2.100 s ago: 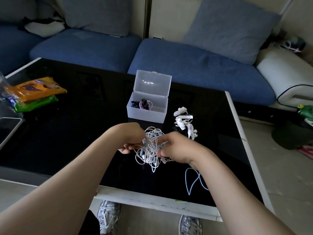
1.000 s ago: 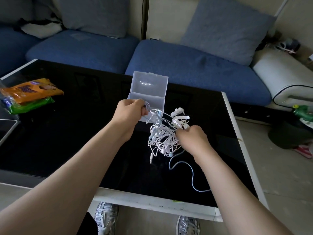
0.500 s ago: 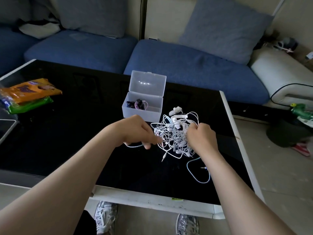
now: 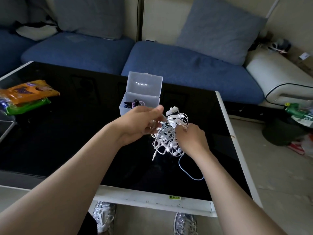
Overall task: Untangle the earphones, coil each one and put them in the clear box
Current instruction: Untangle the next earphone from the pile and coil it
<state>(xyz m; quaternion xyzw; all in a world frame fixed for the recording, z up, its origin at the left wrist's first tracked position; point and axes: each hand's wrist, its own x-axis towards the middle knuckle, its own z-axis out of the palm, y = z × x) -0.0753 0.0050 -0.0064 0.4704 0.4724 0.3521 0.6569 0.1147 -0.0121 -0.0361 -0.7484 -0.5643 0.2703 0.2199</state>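
The left hand (image 4: 144, 123) pinches a white cord between thumb and curled fingers (image 4: 153, 123), drawing it from the top of the earphones (image 4: 165, 139). The right hand (image 4: 192, 139) grips the other side of that knot, fingers curled in. The knot hangs just in front of the clear box (image 4: 126, 110), to its right, low over the black table (image 4: 67, 133). 1 pale cord (image 4: 186, 173) trails farther from the box.

The box stands with its lid (image 4: 144, 85) up and a dark and purple coil (image 4: 133, 104) inside, so some sorting looks done, but the white cords are all unsorted. The right fingertips are buried, the left ones blurred, and the number of earphones is uncountable.
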